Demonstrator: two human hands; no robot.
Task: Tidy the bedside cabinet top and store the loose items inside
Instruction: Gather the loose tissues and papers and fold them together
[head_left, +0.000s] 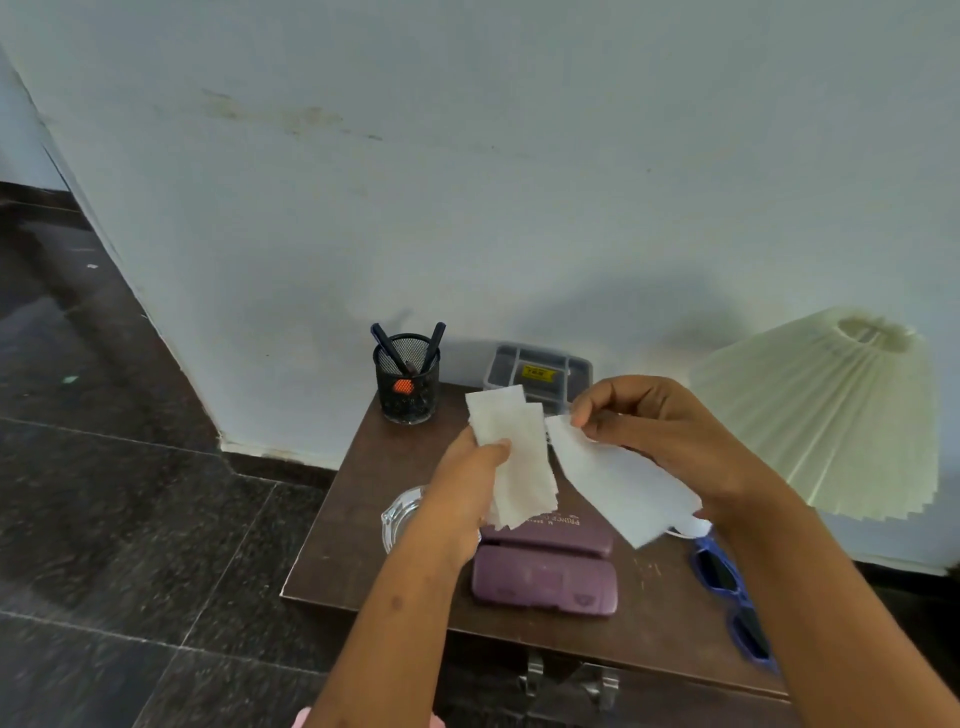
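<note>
Paper slips (519, 457) pinched in left hand (467, 483), white sheet (618, 483) pinched in right hand (665, 431), both held above the surface (363, 545). Below hands: purple case (545, 577), ashtray (400, 514) left, sunglasses (727, 587) right, all unstored, so early stage. Lampshade (831, 415) crowds right hand; open room left.

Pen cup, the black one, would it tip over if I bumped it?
Probably, if bumped near the top: the pen cup is taller than wide, and two pens lean out above its rim. It looks like thin wire mesh, so likely light and easy to slide on the cabinet top.
</note>
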